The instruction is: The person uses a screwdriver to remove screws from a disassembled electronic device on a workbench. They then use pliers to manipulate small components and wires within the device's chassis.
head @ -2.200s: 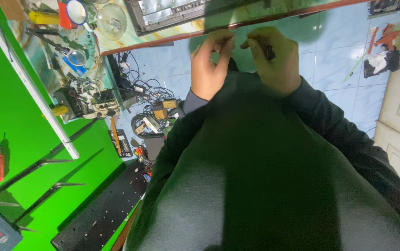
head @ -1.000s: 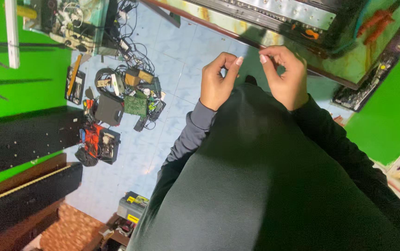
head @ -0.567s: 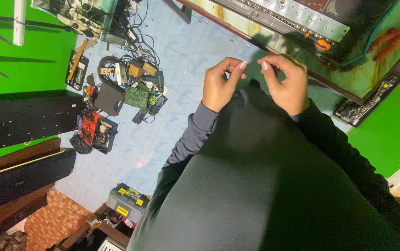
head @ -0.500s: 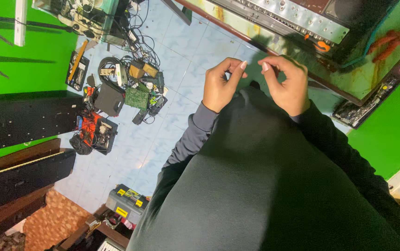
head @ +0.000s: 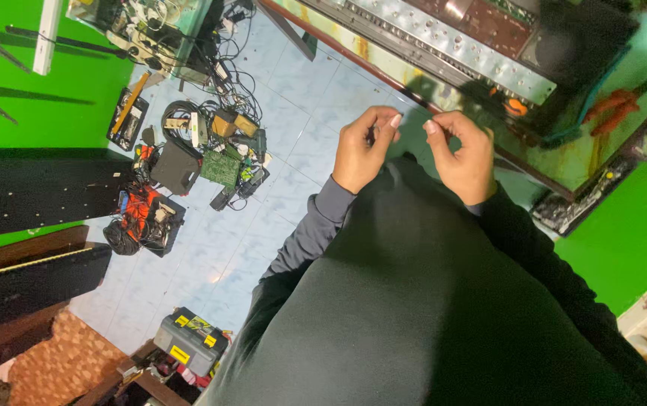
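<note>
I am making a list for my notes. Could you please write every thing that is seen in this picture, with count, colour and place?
Workbench: one, worn green, upper right.
Opened electronic device: one, silver metal strip, on the workbench.
Pliers: one, orange handles, bench right.
Circuit board: one, green, on the floor pile.
Toolbox: one, grey with yellow latches, bottom left.
Floor: pale blue tiles.
Left hand: one, fingers pinched, before the bench.
Right hand: one, fingers pinched, beside it.
</note>
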